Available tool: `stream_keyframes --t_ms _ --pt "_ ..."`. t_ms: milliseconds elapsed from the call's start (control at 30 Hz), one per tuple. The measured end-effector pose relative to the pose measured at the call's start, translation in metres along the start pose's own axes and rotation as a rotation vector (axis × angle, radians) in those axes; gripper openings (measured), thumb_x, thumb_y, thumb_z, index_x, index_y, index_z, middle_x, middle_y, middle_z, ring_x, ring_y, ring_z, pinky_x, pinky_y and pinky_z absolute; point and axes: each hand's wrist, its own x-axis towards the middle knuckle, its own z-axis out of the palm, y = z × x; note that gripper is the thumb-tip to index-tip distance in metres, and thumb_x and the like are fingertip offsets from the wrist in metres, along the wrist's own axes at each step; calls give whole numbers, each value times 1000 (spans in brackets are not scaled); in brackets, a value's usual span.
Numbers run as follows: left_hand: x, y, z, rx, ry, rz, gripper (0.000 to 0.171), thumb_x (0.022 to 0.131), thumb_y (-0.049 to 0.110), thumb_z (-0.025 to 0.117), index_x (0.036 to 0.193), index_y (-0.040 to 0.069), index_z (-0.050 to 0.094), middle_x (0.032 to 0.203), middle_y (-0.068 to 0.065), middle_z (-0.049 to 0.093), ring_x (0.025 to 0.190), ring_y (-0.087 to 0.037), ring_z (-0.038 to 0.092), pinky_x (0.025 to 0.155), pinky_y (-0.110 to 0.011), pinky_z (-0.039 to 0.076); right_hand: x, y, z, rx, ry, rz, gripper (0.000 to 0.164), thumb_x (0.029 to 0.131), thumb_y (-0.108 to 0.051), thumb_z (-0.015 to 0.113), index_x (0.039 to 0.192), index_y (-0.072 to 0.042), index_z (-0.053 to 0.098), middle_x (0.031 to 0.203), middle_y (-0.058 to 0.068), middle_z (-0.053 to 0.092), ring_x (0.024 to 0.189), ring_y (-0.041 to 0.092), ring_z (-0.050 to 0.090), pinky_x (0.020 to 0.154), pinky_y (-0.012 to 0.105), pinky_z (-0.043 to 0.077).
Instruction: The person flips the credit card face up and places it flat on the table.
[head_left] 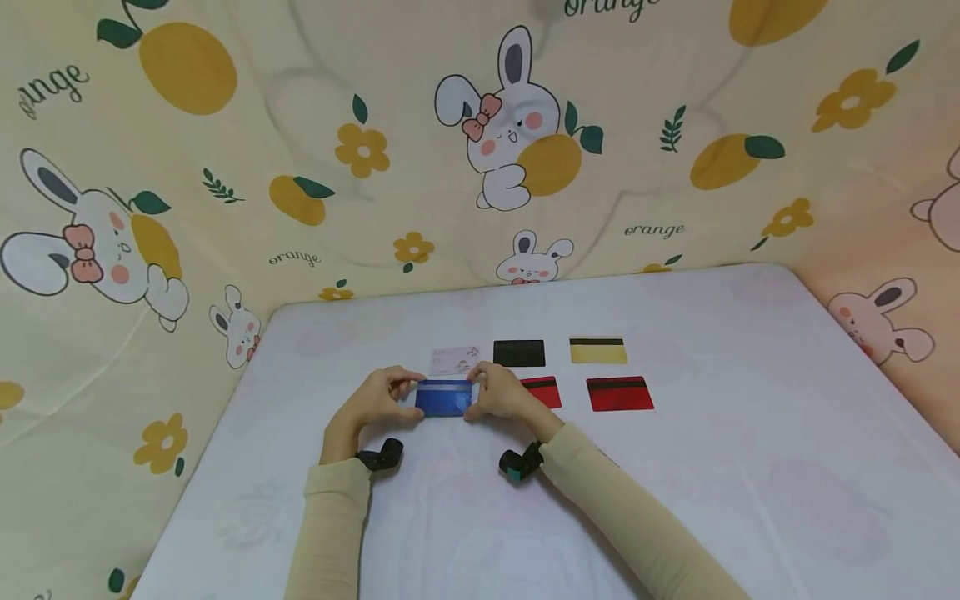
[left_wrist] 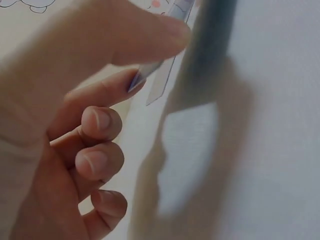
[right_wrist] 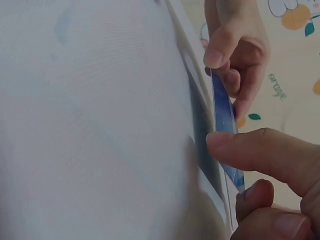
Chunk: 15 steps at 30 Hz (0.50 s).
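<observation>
Between both hands is a blue card (head_left: 444, 398) with a pale stripe near its top edge. My left hand (head_left: 381, 398) pinches its left end between thumb and index finger, the other fingers curling loosely beside it. At the other end, my right hand (head_left: 501, 392) pinches the card with thumb and fingers. In the right wrist view the blue card (right_wrist: 223, 107) appears held slightly off the table, with a shadow by it. A pale pink patterned card (head_left: 454, 360) lies just behind. One red card (head_left: 543, 390) with a black stripe is partly covered by my right hand.
Beyond my right hand lie a black card (head_left: 519, 353) and a gold card (head_left: 598, 351) with a dark stripe. Another red card (head_left: 620, 394) is farther right. The white-covered table (head_left: 720, 500) meets a patterned cloth backdrop (head_left: 630, 100) at its back edge.
</observation>
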Motion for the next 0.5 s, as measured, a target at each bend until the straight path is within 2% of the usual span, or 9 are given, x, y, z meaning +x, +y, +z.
stream_keyframes --t_ms 233,500 --pt "0 2 -2 -3 11 7 53 68 11 83 117 3 67 82 -5 48 76 -13 41 66 -19 35 -2 4 0 59 9 -36 54 68 -7 83 115 -5 57 58 -3 39 54 10 36 51 21 27" --pt "-1 2 0 -49 8 19 56 72 6 80 124 -4 61 83 -18 49 76 -16 42 64 -19 32 -7 8 0 146 11 -35 56 70 -4 83 117 -4 54 58 -2 46 53 9 41 54 21 32"
